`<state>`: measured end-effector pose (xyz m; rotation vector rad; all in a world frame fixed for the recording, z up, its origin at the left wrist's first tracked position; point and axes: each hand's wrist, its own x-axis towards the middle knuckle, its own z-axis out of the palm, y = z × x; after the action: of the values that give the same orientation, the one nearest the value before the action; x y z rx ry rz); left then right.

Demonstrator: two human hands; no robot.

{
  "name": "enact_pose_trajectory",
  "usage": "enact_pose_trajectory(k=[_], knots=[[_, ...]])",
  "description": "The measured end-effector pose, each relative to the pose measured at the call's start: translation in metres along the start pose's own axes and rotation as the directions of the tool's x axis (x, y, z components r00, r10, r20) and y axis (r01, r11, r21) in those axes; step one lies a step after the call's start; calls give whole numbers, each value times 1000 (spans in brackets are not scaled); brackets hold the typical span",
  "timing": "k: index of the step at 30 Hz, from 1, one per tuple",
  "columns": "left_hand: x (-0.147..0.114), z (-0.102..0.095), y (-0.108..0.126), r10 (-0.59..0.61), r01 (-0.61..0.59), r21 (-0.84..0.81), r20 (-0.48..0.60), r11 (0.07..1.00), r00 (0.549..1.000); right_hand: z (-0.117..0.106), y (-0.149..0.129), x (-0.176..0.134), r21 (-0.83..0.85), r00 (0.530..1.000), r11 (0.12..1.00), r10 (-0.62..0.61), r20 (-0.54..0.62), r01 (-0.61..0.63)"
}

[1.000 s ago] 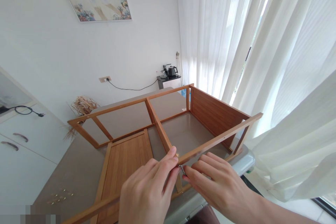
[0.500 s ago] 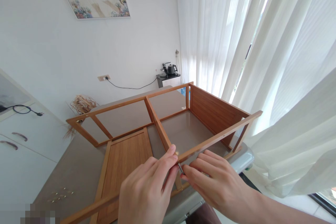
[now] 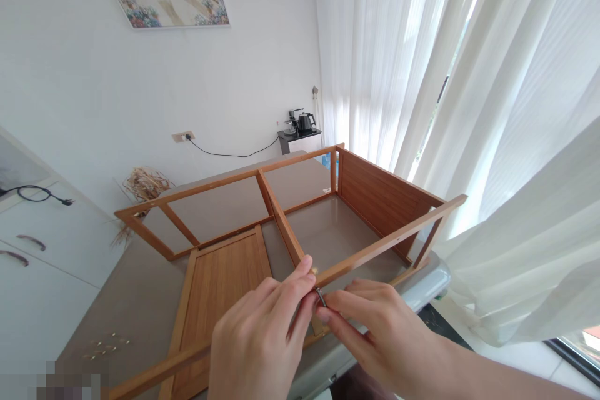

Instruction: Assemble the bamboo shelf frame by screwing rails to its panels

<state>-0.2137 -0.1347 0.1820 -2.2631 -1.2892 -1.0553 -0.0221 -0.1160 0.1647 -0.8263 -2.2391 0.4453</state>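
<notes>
Right hand [image 3: 382,319] lowered — pinching metal rod [image 3: 321,297], left hand [image 3: 262,328] grasping wooden frame [image 3: 375,252] (at joint)

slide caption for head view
Left hand grips a wooden frame; right hand pinches a slim metal piece against it.

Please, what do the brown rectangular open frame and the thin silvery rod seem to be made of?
The frame is probably wood with a satin finish; streaky grain shows on its end panel. The rod, in the right hand, looks like smooth metal from its shine, though too small for certainty.
</notes>
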Motion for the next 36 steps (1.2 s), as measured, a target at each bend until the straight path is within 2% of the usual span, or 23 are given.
enact_pose_trajectory(k=[3,5,8,15,19,22,26,31,33,36], knots=[[0,0,-1,-3,3,-1,23,1000,1000,2,-4,1,154,977,971,161,138,-182],[-1,0,-1,-1,1,-2,25,1000,1000,1,-6,2,208,964,951,192,184,-229],[-2,0,-1,-1,1,0,12,1000,1000,1,-6,2,235,959,939,211,189,-252],[-3,1,1,-14,14,-13,11,1000,1000,10,3,-10,180,979,967,156,130,-178],[-3,0,0,-15,15,-15,10,1000,1000,16,3,-12,133,997,990,39,68,-48],[-2,1,0,-7,7,-6,-4,1000,1000,10,0,-10,77,997,994,-75,27,73],[1,0,1,1,-1,-6,-7,1000,1000,-7,1,-8,-53,990,989,-138,-31,137],[-2,1,1,-19,19,-1,17,1000,1000,-18,10,-8,-280,990,950,-132,43,139],[-3,1,1,-18,18,0,14,1000,1000,-18,12,-7,-329,989,933,-130,73,147],[-3,1,0,-7,7,-5,-1,1000,1000,-17,12,-7,-369,989,918,-134,59,146]])
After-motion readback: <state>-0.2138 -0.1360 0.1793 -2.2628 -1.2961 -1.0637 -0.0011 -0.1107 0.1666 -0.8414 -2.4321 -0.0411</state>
